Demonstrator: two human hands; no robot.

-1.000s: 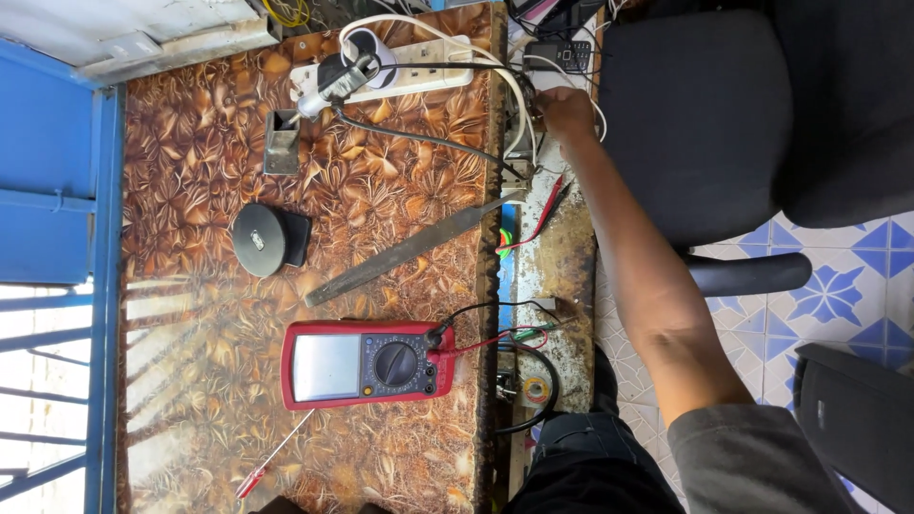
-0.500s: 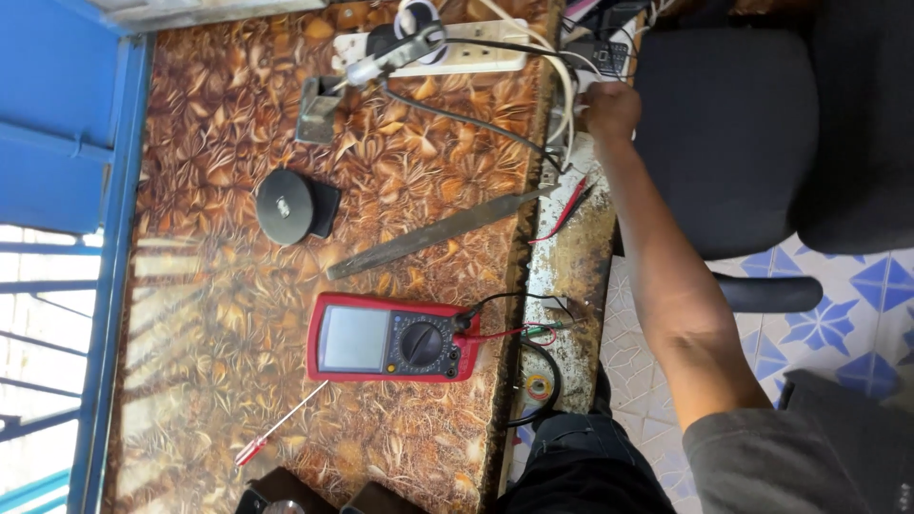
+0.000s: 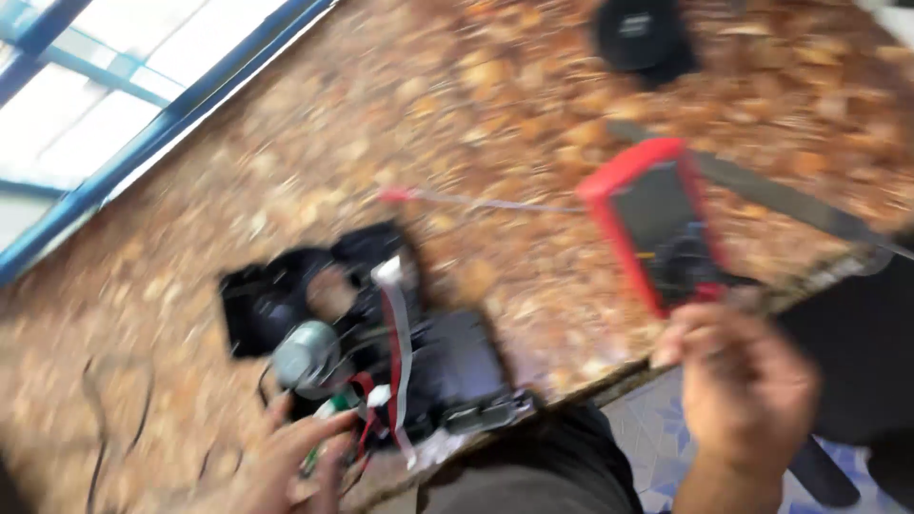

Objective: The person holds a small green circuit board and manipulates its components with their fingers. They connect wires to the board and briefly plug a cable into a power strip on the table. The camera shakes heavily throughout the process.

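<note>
**Head view: my hands at a dismantled black device and a red meter**

Head camera, badly blurred. My left hand (image 3: 295, 462) sits at the near table edge, fingers loosely spread and touching the wires of the opened black device (image 3: 371, 333); whether it pinches anything I cannot tell. My right hand (image 3: 747, 385) hovers just off the table (image 3: 190, 286) edge, fingers curled, right beside the near end of the red multimeter (image 3: 657, 224); grip unclear. A long metal file (image 3: 781, 195) lies beyond the meter, a black round object (image 3: 640, 38) farther off.
</note>
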